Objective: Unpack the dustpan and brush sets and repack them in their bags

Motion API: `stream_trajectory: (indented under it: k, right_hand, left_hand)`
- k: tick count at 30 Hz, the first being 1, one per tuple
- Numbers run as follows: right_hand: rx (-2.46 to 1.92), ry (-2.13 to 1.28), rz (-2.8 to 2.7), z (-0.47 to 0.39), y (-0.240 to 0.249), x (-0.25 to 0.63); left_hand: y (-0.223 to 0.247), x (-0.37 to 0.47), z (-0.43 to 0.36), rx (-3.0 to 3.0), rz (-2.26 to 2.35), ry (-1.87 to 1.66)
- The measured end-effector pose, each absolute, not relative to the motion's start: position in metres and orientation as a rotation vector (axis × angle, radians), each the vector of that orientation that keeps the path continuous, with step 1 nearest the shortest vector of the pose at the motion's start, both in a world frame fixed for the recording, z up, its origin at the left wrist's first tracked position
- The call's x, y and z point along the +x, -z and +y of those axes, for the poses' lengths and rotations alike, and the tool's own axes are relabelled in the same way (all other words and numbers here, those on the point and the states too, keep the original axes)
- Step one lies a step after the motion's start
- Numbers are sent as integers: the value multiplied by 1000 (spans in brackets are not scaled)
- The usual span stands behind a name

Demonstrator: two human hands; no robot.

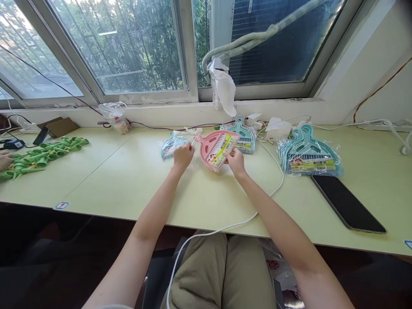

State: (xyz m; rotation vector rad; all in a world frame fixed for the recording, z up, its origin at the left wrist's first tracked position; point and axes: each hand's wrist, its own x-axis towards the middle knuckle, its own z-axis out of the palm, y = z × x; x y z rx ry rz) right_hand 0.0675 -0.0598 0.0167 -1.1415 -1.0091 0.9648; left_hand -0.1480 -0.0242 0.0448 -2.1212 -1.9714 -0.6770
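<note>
1. Head view: pink fan-shaped plastic dustpan, labelled, held above pale-yellow bench; bare right hand gripping its edge.
2. Bare left hand: curled closed beside its handle; contents unclear.

Phone (screen dark) on pale-yellow table

Pink dustpan at frame centre with yellow-and-white printed label, teal dustpans at right, pale yellow-green tabletop across the middle, green pieces at far left, black phone at lower right, white cable at lower centre, khaki trousers at bottom centre
</note>
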Motion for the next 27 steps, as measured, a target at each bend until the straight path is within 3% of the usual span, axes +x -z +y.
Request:
stream_trajectory:
  k: [4, 17, 27]
  right_hand:
    - [-1158, -965, -1023, -59, -20, 74]
    - [-1299, -1433, -1187, -73, -54, 89]
    - [-1240, -1337, -1011, -63, -49, 117]
  left_hand:
    - [-42, -150, -22, -2123, -1957, 652]
    - [-45, -157, -20, -1990, -2021, 742]
    - [-41, -159, -17, -1983, -2054, 724]
